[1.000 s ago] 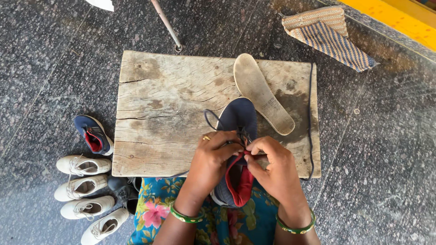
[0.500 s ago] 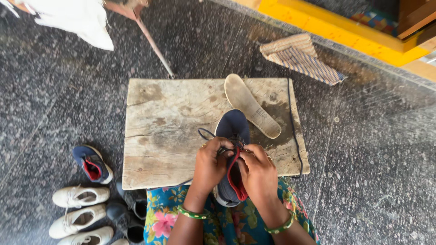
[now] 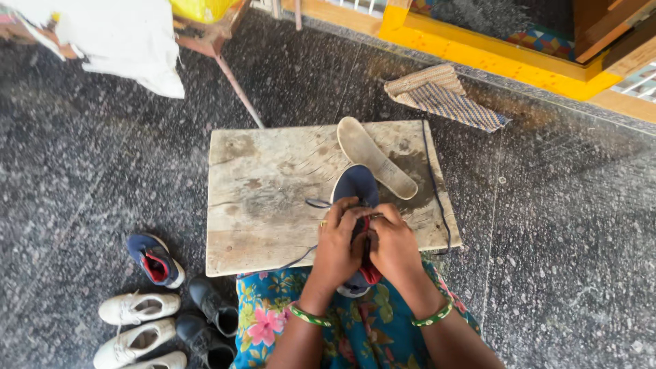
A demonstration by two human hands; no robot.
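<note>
A dark blue shoe with a red lining lies toe-away on a worn wooden board, its heel toward my lap. My left hand and my right hand are both closed over the shoe's opening, fingers pinched together at its tongue and lace. A dark lace loops out to the left of the shoe. A pale insole lies on the board just beyond the toe. Green bangles sit on both wrists.
Several small shoes, a blue-and-red one, white ones and black ones, stand on the speckled stone floor at lower left. A folded woven mat lies beyond the board. A yellow step runs along the back.
The view has tilted up and back, showing more floor and the yellow step. Both hands have closed tighter over the shoe's opening, hiding most of the red lining.
</note>
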